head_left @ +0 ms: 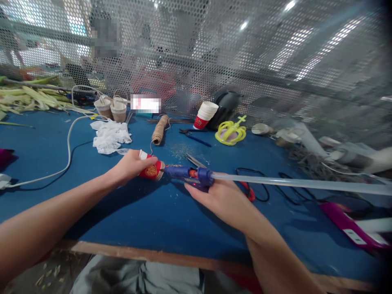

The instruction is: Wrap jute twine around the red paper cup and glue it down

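Wrapped round a red paper cup (152, 171) is my left hand (132, 165), tilting the cup sideways above the blue table. Twine seems to run from the cup's far side toward a twine roll (159, 131). In my right hand (219, 200) is a blue hot glue gun (183, 173), its tip at the cup's brownish right end. A long clear glue stick (275, 182) sticks out of its back toward the right. Behind the gun lie scissors (195, 160), partly hidden. The fingers of my right hand on the gun's grip are mostly hidden.
Crumpled white lace (112, 135) and two twine-wrapped cups (119, 110) stand back left. Farther right are pliers (196, 137), stacked paper cups (204, 115) and a yellow crown-shaped piece (230, 132). A white cord (69, 143) crosses the left side; a purple power strip (346, 224) lies right.
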`<move>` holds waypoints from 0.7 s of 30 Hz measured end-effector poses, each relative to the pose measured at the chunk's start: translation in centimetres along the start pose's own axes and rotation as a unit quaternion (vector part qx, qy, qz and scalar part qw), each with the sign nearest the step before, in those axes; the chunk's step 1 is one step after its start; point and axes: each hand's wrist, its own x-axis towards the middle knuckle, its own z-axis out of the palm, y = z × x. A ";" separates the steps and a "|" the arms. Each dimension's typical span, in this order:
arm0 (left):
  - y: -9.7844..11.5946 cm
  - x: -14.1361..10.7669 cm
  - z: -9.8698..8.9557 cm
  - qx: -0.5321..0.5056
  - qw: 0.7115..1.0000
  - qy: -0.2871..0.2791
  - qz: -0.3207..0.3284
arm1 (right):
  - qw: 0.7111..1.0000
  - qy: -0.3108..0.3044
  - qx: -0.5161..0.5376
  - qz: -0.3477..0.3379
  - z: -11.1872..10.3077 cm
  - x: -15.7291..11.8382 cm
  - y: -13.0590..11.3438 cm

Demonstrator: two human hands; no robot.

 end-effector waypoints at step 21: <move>0.1 0.1 0.1 -0.015 1.000 0.002 -0.016 | 1.000 0.001 -0.021 -0.015 -0.2 -0.1 -0.2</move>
